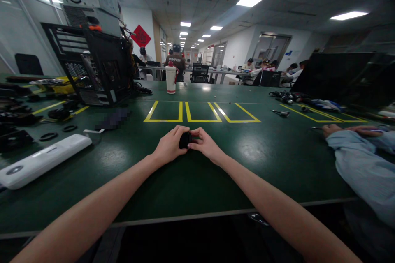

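Both of my hands meet over the middle of the green table (197, 185), around a small black object (184, 140) whose kind I cannot make out. My left hand (169, 141) wraps it from the left, thumb low and fingers over the top. From the right, my right hand (206, 144) pinches its side between thumb and fingertips. The fingers cover much of the object. Just beyond my hands, yellow tape outlines (203, 121) mark the tabletop.
At left stand an open black computer case (106, 63) with power supplies (88, 0) stacked on top, and a long white device (46, 160). A white cup (170, 79) is ahead. On the right are a screwdriver-like tool (280, 113) and a co-worker's sleeved arms (358, 160).
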`<action>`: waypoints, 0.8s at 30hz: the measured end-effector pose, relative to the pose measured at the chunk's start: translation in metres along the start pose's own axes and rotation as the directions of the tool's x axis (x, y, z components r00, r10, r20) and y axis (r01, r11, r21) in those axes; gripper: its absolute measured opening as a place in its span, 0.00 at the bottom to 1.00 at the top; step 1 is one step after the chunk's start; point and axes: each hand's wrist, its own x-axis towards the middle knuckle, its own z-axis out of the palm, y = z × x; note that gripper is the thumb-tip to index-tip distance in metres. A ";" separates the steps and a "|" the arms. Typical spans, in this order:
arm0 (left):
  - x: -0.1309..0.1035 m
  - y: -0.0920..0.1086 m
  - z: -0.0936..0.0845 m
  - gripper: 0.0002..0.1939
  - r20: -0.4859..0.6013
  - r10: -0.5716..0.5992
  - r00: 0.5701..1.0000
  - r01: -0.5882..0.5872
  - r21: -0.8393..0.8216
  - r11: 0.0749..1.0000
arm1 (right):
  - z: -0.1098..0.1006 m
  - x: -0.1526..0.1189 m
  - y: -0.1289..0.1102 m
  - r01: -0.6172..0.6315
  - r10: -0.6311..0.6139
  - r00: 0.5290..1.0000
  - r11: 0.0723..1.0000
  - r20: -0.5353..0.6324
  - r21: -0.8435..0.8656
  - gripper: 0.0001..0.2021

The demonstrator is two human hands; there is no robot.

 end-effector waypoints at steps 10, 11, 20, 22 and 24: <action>0.000 0.000 0.000 0.30 -0.002 -0.008 1.000 0.008 -0.020 1.000 | 0.001 0.001 0.000 0.024 -0.026 0.999 0.999 -0.044 -0.048 0.13; 0.000 0.000 0.000 0.30 -0.005 -0.010 1.000 0.009 -0.023 1.000 | 0.001 0.001 0.000 0.013 -0.016 0.999 0.998 -0.046 -0.058 0.15; 0.000 0.002 -0.002 0.29 0.005 0.004 1.000 -0.004 -0.021 1.000 | -0.002 0.001 0.001 -0.002 0.003 1.000 1.000 0.017 -0.012 0.19; 0.000 0.002 -0.002 0.29 0.002 0.004 1.000 -0.004 -0.020 1.000 | -0.001 0.001 0.001 0.003 -0.003 1.000 1.000 0.006 -0.017 0.16; 0.000 0.001 -0.001 0.30 -0.005 0.000 1.000 0.000 -0.022 1.000 | 0.000 0.001 0.001 0.012 -0.012 1.000 1.000 -0.011 -0.012 0.14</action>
